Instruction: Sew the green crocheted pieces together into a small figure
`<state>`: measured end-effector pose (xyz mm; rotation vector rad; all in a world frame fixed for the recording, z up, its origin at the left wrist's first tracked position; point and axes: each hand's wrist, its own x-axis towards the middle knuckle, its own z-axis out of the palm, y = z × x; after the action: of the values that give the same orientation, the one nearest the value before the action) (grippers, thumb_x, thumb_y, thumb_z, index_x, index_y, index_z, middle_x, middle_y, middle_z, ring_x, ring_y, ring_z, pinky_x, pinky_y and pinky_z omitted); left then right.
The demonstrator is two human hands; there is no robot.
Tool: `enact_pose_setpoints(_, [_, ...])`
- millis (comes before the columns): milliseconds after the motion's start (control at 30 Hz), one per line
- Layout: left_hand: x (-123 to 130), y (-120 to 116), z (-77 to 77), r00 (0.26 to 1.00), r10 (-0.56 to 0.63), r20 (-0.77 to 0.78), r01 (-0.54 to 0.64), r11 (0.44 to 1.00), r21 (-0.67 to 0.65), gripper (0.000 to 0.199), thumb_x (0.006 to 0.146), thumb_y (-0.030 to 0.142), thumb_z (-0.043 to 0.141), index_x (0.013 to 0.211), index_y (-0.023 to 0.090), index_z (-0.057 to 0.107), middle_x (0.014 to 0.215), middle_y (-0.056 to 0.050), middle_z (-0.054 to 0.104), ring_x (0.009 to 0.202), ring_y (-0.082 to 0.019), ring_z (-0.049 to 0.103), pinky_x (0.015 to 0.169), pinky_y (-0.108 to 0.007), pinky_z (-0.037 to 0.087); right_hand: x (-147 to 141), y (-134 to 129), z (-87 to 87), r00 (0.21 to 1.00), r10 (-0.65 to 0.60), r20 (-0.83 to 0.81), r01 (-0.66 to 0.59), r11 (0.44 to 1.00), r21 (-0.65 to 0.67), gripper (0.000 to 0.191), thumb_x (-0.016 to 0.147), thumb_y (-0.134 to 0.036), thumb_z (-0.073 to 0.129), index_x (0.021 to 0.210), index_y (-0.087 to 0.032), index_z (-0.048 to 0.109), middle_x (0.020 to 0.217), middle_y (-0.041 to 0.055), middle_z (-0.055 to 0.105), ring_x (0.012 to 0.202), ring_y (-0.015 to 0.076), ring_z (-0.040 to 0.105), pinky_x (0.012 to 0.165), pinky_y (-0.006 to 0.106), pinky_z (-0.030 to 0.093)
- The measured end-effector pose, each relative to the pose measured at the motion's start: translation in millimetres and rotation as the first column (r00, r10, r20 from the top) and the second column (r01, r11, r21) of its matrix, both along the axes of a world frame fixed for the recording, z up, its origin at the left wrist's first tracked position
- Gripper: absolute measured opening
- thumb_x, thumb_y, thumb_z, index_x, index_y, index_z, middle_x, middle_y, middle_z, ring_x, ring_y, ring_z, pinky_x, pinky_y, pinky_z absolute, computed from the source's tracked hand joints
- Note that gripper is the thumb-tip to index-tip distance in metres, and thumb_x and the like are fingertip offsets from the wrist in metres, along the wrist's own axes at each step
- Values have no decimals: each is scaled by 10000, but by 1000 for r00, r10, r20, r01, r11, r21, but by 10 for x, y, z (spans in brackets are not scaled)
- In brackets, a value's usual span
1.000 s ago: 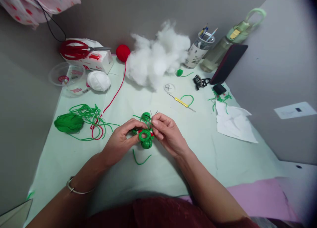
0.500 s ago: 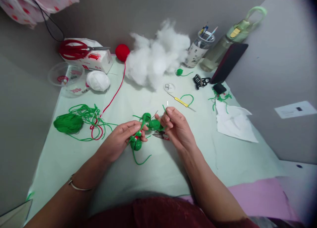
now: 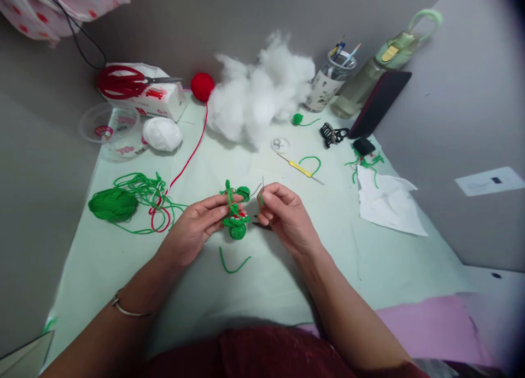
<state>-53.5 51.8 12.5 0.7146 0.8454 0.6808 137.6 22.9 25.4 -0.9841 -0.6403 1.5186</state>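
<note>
My left hand (image 3: 204, 218) pinches a green crocheted piece (image 3: 237, 227) with red and white bits and a round ball at its lower end. Between the thumb and fingers of my right hand (image 3: 281, 205), a thin sewing needle (image 3: 263, 182) points upward, with a bit of green yarn at the fingertips. Just beyond the left fingertips lies a small green crocheted ball (image 3: 243, 192). Dark blade tips (image 3: 261, 225) show under my right hand, which hides the rest of that tool. A loose green yarn strand (image 3: 234, 271) curves on the table below the crocheted piece.
Green yarn (image 3: 113, 205) lies tangled at left. White stuffing (image 3: 258, 93), a red yarn ball (image 3: 202, 87) and a tissue pack with red scissors (image 3: 123, 81) stand behind. A yellow-handled crochet hook (image 3: 299, 168) lies beyond my right hand; white paper (image 3: 389, 203) is at right.
The crocheted piece has turned in my left hand, its ball now lower and further right. My right hand has shifted slightly left and down with the needle. The loose strand now lies apart.
</note>
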Motion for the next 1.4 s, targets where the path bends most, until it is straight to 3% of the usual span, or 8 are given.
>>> enact_pose_setpoints(100, [5,2,-1,1000,23,-9,-23,1000,5,297,845,288,751,1131,212,775,1016,-72,790,964,-190,734,857,-235,564,-9,-4,-5,1000,23,16,-23,1000,-12,193,756,-311,826,731,-181,686,580,-69,458,476,42,362,454,175,388])
enact_pose_setpoints(233, [9,4,4,999,40,8,-40,999,1,260,838,301,755,1079,212,794,974,-69,795,917,-188,742,860,-252,572,-10,-5,-11,999,13,41,-13,1000,4,152,761,-286,819,805,-187,713,658,-51,557,484,43,415,468,193,423])
enact_pose_setpoints(433, [23,-9,24,999,54,2,-54,998,8,234,761,263,827,994,241,816,1054,-33,786,916,-140,717,819,-184,557,-5,-18,-44,997,2,82,-7,999,52,115,793,-246,796,813,-189,698,591,-67,532,496,62,491,507,205,438])
enact_pose_setpoints(633, [40,-7,17,999,42,19,-42,999,24,232,737,261,846,967,254,821,970,-11,789,866,-119,699,790,-172,541,-1,-18,-27,995,-12,98,7,999,48,127,788,-238,800,787,-187,684,648,-57,573,484,51,510,480,195,411])
enact_pose_setpoints(800, [42,-7,-27,998,52,-47,-48,996,81,224,776,279,815,997,243,810,1010,-26,773,888,-129,679,802,-193,526,-23,-67,23,972,227,64,-232,969,87,156,765,-259,820,777,-168,694,703,-31,614,462,40,480,413,181,362])
enact_pose_setpoints(900, [42,-19,-51,996,45,-81,-34,990,136,254,768,293,822,1016,241,800,898,-16,753,811,-127,663,770,-213,522,-46,-95,15,946,311,95,-319,945,77,141,783,-259,810,826,-169,710,658,-28,609,505,56,505,441,175,381])
enact_pose_setpoints(1000, [45,-35,-54,993,31,-112,-11,985,170,302,760,296,827,1053,233,788,795,-3,714,748,-125,640,733,-223,514,-61,-94,-1,957,241,159,-255,964,74,144,798,-287,798,843,-178,716,677,-22,621,526,62,518,455,179,394])
enact_pose_setpoints(1400, [34,-44,-74,994,64,-85,-52,990,129,334,803,272,785,1132,221,767,968,-36,749,871,-159,681,816,-254,522,-123,-65,33,947,-20,322,-6,997,80,111,811,-274,778,819,-185,713,585,-46,570,507,72,488,486,219,377])
